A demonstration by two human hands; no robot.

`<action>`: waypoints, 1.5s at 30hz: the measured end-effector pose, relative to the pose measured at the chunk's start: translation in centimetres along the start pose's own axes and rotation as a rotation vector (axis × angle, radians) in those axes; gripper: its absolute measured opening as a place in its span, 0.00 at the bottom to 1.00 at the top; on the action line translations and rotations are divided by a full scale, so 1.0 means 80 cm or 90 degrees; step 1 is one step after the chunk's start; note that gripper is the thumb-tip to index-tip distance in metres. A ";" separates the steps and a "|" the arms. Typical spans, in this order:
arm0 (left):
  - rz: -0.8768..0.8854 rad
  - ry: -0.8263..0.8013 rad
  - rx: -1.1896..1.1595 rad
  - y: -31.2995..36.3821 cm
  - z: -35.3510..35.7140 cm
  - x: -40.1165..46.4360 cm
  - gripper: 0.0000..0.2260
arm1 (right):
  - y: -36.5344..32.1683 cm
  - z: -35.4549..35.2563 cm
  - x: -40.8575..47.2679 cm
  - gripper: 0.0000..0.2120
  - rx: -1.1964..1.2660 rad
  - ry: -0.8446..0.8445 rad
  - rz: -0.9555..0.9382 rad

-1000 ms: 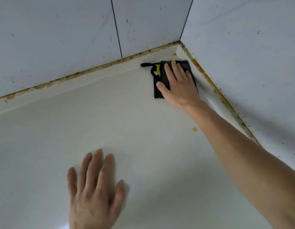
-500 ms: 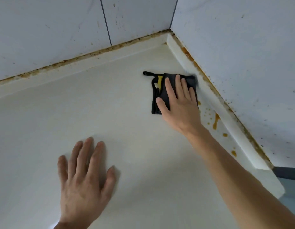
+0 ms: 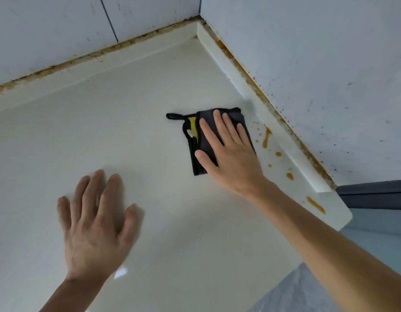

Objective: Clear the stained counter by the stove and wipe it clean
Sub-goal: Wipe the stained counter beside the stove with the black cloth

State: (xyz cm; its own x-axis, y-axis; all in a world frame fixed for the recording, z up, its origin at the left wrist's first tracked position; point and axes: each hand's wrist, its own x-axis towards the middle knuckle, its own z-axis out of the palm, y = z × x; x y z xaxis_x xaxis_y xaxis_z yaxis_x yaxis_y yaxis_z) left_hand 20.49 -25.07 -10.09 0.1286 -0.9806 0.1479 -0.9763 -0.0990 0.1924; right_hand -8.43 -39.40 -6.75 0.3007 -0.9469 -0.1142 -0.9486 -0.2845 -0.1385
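step: wiping pass; counter (image 3: 150,109) carries nothing but the cloth, so I judge clearing done and wiping partway
right hand (image 3: 228,154): flat on the cloth (image 3: 217,140), fingers straight and slightly spread, thumb out at 9 o'clock over the cloth's edge; pressing, not gripping
left hand (image 3: 93,224): palm down on bare counter at 7 o'clock from the cloth, fingers straight and apart, holding nothing; looks like a brace
cloth: dark grey, folded to a rough rectangle, black trim, yellow patch showing at its left fold, hanging loop (image 3: 172,115) sticking out at 10 o'clock; lies right of counter centre, near the right upstand (image 3: 251,91)
stains (image 3: 266,138): orange drips and spots just beside the cloth at 3 o'clock, trailing to 5 o'clock along the upstand; one longer streak (image 3: 315,204) near the counter's end
next move: slide the cloth toward 3–4 o'clock over the drips with steady pressure; likely several passes
grime: brown line along both wall joints (image 3: 118,45); probably needs a folded edge worked in
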 end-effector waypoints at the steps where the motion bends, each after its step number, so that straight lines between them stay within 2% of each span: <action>1: -0.002 0.002 -0.001 0.000 0.000 0.001 0.31 | 0.012 0.001 -0.015 0.34 -0.005 -0.010 -0.033; 3: -0.001 0.005 0.000 0.001 0.001 0.002 0.31 | 0.038 -0.004 -0.019 0.33 -0.009 -0.026 -0.048; 9: -0.014 0.008 -0.011 0.011 -0.008 0.004 0.30 | 0.028 -0.010 0.038 0.34 0.030 0.012 0.131; 11: -0.021 0.000 -0.015 0.012 -0.010 0.003 0.30 | 0.015 -0.007 0.024 0.34 0.034 0.016 0.121; 16: -0.018 0.004 -0.021 0.012 -0.011 0.004 0.30 | 0.031 0.007 -0.079 0.34 0.000 -0.006 -0.017; 20: -0.016 0.004 -0.026 0.012 -0.010 0.004 0.30 | 0.071 -0.003 -0.072 0.34 0.010 -0.028 0.051; 25: -0.015 0.000 -0.028 0.011 -0.008 0.003 0.30 | 0.049 0.001 -0.033 0.34 0.045 -0.003 0.123; 27: -0.014 -0.002 -0.028 0.008 -0.007 0.003 0.29 | 0.043 0.004 -0.047 0.35 0.018 0.004 0.059; 31: -0.014 -0.005 -0.034 0.007 -0.008 0.003 0.30 | 0.062 0.004 -0.096 0.34 -0.008 -0.020 -0.146; 34: -0.010 -0.024 -0.032 0.014 -0.015 0.003 0.30 | 0.077 -0.007 -0.114 0.33 0.036 -0.047 -0.185; 36: -0.017 -0.045 -0.032 0.019 -0.021 0.003 0.29 | 0.069 -0.011 -0.119 0.32 0.106 -0.025 -0.146; 38: -0.028 -0.056 -0.038 0.029 -0.026 0.001 0.28 | 0.040 -0.009 -0.129 0.29 0.175 0.069 -0.068; 40: -0.047 -0.076 -0.045 0.051 -0.028 -0.007 0.27 | 0.007 -0.002 -0.138 0.25 0.177 0.158 0.025; 43: -0.053 -0.118 -0.051 0.096 -0.023 -0.030 0.28 | -0.021 0.004 -0.139 0.25 0.116 0.176 0.116; 45: -0.062 -0.119 -0.049 0.112 -0.015 -0.041 0.28 | -0.021 0.003 -0.133 0.25 0.098 0.174 0.126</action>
State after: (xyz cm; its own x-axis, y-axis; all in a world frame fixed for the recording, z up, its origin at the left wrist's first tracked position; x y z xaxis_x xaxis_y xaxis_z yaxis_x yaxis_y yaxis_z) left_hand 11.51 -22.58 -7.69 0.1794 -0.9822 -0.0562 -0.9441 -0.1880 0.2709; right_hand -10.01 -28.82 -5.56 0.0561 -0.9923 0.1104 -0.9534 -0.0861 -0.2892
